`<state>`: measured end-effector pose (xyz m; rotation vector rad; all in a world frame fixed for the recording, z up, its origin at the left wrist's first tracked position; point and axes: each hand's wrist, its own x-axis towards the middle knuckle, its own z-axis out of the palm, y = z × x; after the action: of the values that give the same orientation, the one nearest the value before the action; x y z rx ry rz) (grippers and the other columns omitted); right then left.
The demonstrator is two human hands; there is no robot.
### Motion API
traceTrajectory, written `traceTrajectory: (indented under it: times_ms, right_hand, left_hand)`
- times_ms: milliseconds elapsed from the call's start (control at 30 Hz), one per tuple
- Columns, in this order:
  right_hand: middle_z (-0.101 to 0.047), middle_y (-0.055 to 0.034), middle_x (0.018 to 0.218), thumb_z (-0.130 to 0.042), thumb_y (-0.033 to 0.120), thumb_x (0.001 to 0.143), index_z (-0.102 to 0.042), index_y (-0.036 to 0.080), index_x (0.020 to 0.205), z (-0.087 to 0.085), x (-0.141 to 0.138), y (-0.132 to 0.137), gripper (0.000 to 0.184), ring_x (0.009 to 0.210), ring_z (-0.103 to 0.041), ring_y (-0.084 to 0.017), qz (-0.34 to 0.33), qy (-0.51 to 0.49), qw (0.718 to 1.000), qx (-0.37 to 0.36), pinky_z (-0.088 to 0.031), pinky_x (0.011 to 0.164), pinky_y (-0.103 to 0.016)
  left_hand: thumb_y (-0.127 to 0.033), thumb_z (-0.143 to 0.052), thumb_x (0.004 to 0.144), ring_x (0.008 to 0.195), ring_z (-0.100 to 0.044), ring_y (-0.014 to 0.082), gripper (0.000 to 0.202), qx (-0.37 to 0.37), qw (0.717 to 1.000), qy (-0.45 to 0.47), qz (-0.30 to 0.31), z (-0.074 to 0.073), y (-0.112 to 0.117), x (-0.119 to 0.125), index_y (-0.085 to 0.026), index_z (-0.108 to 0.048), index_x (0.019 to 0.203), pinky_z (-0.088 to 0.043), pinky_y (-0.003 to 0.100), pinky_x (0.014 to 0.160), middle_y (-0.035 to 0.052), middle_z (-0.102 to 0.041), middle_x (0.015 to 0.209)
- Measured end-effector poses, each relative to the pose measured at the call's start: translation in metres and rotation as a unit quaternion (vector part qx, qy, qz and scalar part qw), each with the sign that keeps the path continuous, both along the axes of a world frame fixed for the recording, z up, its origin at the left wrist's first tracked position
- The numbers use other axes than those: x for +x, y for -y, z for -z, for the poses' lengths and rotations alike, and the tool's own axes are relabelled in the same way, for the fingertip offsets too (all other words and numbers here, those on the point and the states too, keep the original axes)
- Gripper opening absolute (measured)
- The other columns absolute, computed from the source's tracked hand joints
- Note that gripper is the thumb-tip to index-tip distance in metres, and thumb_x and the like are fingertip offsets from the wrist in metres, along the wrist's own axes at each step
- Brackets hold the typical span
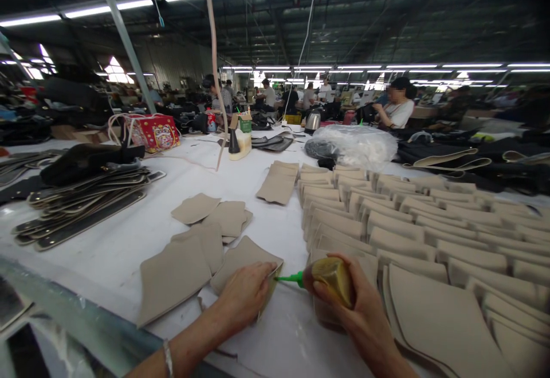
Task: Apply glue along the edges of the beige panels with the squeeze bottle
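My right hand (361, 309) is wrapped round a squeeze bottle (330, 279) of yellow-brown liquid, held on its side. Its thin green nozzle (290, 278) points left, with the tip at the edge of a beige panel (243, 258). That edge is gripped by my left hand (244, 292), fingers together on top; the thumb is hidden. More loose beige panels (176, 275) lie to the left, some overlapping. Right of the bottle, rows of folded beige panels (399, 243) stand close together, and a larger flat stack (442, 321) lies at the front.
Black strap-like pieces (86, 200) are piled at the left. Farther back are a red patterned bag (154, 132), a cut-open container (240, 144) and a clear plastic bag (354, 144). A cord (215, 69) hangs down to the table. A co-worker (397, 106) sits at the back right.
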<state>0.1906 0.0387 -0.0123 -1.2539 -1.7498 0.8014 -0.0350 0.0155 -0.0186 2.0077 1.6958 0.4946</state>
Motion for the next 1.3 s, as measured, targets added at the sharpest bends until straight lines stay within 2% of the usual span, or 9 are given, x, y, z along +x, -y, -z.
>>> traceTrajectory:
  times_ms: [133,333,633,967,1067,1167,1300]
  right_hand:
    - [-0.063,-0.0008,0.089,-0.064,0.053,0.075,-0.047,0.022,0.111,-0.003,-0.005,0.011,0.05,0.08,-0.06,-0.022,-0.005,-0.048,0.997,-0.067,-0.045,0.073,-0.031]
    - [-0.064,0.0017,0.085,-0.063,0.051,0.074,-0.049,0.022,0.106,-0.006,-0.013,0.034,0.045,0.08,-0.059,-0.021,-0.008,-0.112,0.987,-0.113,-0.043,0.074,-0.029]
    - [-0.064,-0.0004,0.089,-0.066,0.05,0.071,-0.053,0.021,0.105,-0.007,-0.011,0.03,0.046,0.081,-0.06,-0.023,0.052,-0.103,0.99,-0.079,-0.043,0.074,-0.03]
    - [-0.065,-0.0006,0.083,-0.071,0.048,0.069,-0.058,0.02,0.1,-0.005,-0.011,0.028,0.044,0.081,-0.06,-0.022,-0.016,-0.191,0.967,-0.166,-0.044,0.073,-0.03]
    - [-0.067,-0.0027,0.083,-0.074,0.046,0.068,-0.062,0.019,0.095,-0.005,-0.007,0.026,0.04,0.081,-0.061,-0.022,-0.046,-0.276,0.929,-0.241,-0.047,0.071,-0.03]
    - [-0.071,-0.0064,0.089,-0.077,0.039,0.068,-0.067,0.017,0.094,-0.01,0.001,0.024,0.035,0.083,-0.065,-0.023,-0.061,-0.386,0.859,-0.33,-0.052,0.072,-0.03]
    - [-0.073,-0.008,0.097,-0.08,0.029,0.064,-0.073,0.018,0.091,-0.025,0.015,0.011,0.03,0.088,-0.068,-0.025,0.014,-0.512,0.771,-0.379,-0.057,0.076,-0.033]
  left_hand:
    - [-0.018,-0.034,0.089,0.11,-0.059,0.0181,0.041,-0.002,1.0,0.019,-0.009,-0.001,0.001,-0.001,-0.023,-0.06,0.12,-0.04,0.028,0.098,0.0026,-0.065,0.119]
    - [-0.018,-0.036,0.088,0.109,-0.059,0.0183,0.041,-0.01,0.999,0.05,-0.019,-0.004,0.002,-0.002,-0.023,-0.06,0.121,-0.041,0.028,0.098,0.0014,-0.065,0.118]
    - [-0.017,-0.036,0.087,0.108,-0.06,0.0186,0.042,-0.004,0.999,0.041,-0.023,-0.005,0.003,0.0,-0.022,-0.06,0.121,-0.041,0.028,0.097,0.0029,-0.066,0.117]
    - [-0.014,-0.038,0.083,0.1,-0.063,0.018,0.043,-0.01,0.999,0.04,-0.035,-0.007,0.001,0.0,-0.025,-0.061,0.119,-0.043,0.025,0.087,0.0012,-0.069,0.109]
    - [-0.014,-0.038,0.083,0.088,-0.065,0.018,0.044,-0.024,0.998,0.032,-0.053,-0.008,0.0,0.0,-0.024,-0.06,0.119,-0.044,0.025,0.08,0.002,-0.072,0.094]
    - [-0.014,-0.039,0.082,0.082,-0.064,0.0174,0.043,-0.026,0.997,0.028,-0.069,-0.008,-0.001,0.001,-0.024,-0.06,0.118,-0.043,0.024,0.075,0.0011,-0.07,0.084]
    - [-0.017,-0.04,0.082,0.08,-0.062,0.0169,0.04,-0.033,0.996,0.037,-0.071,-0.009,0.003,0.001,-0.021,-0.061,0.116,-0.042,0.023,0.073,0.0014,-0.068,0.082]
